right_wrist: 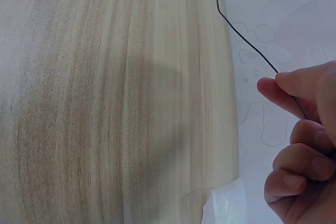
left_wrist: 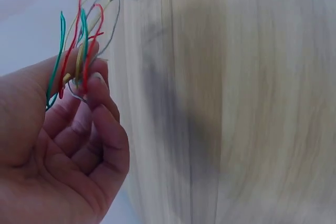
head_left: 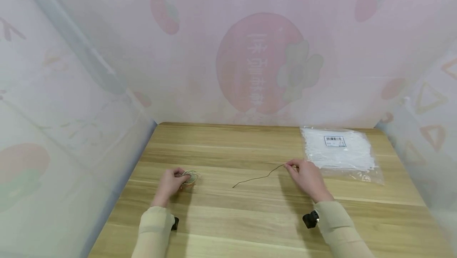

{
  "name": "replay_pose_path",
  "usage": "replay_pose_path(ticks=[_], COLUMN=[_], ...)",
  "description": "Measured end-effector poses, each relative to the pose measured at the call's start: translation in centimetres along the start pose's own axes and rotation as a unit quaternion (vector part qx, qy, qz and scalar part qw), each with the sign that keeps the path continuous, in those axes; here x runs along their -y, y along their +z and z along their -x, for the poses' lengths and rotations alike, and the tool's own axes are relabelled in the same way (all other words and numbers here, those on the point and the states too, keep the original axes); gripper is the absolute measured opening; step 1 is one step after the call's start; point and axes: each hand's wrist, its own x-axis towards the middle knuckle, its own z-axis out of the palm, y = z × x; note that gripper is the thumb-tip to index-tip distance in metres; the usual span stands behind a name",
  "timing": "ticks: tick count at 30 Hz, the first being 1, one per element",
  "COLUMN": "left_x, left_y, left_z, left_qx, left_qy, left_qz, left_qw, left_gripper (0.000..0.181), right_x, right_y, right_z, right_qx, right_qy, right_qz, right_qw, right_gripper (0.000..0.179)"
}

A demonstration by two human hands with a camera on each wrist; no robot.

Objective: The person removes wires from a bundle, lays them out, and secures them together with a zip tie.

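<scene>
My left hand pinches a small looped bundle of thin wires between thumb and fingers, above the left part of the table. Red, green, yellowish and grey strands show in the left wrist view. On the right, my right hand pinches one thin dark wire near its end. The wire, slightly bent, reaches leftward from the fingertips to a loose end in mid-table. From the right wrist, thumb and index finger hold it, while the other fingers curl in below.
A clear plastic bag of white strips with a barcode label lies at the back right, just beyond my right hand. The wooden table is enclosed by pale printed curtains at the back and both sides.
</scene>
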Motion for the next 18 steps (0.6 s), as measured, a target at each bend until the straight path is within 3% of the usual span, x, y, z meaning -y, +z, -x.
replay_pose_path(ticks=[11, 18], left_x=[1.1, 0.2], left_y=[-1.6, -2.0], left_z=[-0.3, -0.2], left_qx=[-0.001, -0.023], left_qy=[-0.030, -0.062], left_qz=[-0.090, -0.122], left_qw=[0.9955, 0.9904], left_gripper=[0.045, 0.052], right_x=[0.0, 0.2], right_y=[0.3, 0.4], right_z=[0.2, 0.3], right_qx=[-0.008, -0.012], right_qy=[0.002, -0.004], right_qz=[-0.001, -0.010], right_qw=[1.0000, 0.9999], right_gripper=[0.017, 0.017])
